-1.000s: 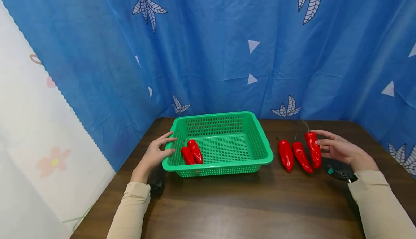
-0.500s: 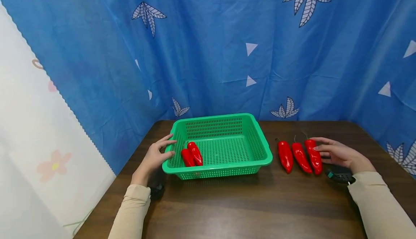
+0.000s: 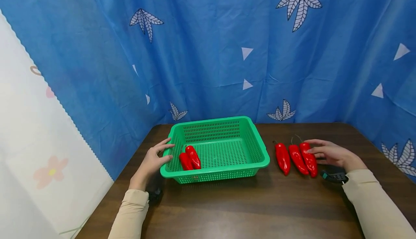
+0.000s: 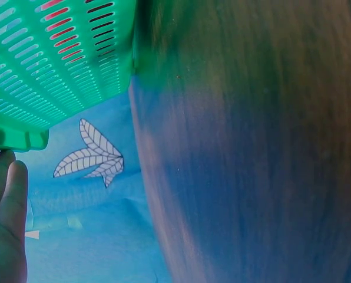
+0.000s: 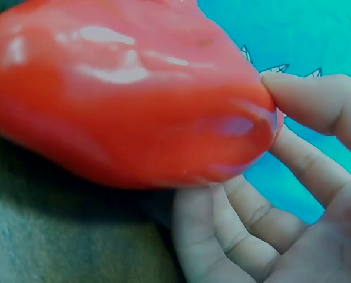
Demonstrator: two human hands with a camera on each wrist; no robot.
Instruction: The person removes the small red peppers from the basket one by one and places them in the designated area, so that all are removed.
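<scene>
My right hand (image 3: 334,154) pinches a glossy red chili pepper (image 3: 308,159) near its stem end. In the right wrist view the thumb touches the top of this pepper (image 5: 122,100) and the other fingers are around its far end and underside. Two more red peppers (image 3: 282,158) lie in a row just to its left, stems pointing away. On the other side, my left hand (image 3: 150,165) rests at the left rim of a green plastic basket (image 3: 224,171), fingers fairly straight over the edge. Two red peppers (image 3: 193,157) lie inside the basket at its left end.
The dark wooden table (image 3: 240,210) carries everything. A blue curtain (image 3: 208,58) with leaf prints hangs right behind its far edge, and a white flowered cloth (image 3: 52,166) hangs at the left.
My right hand has brought its pepper down and nearer, close beside the other two. My left hand stays at the basket rim. The head view has tilted up slightly.
</scene>
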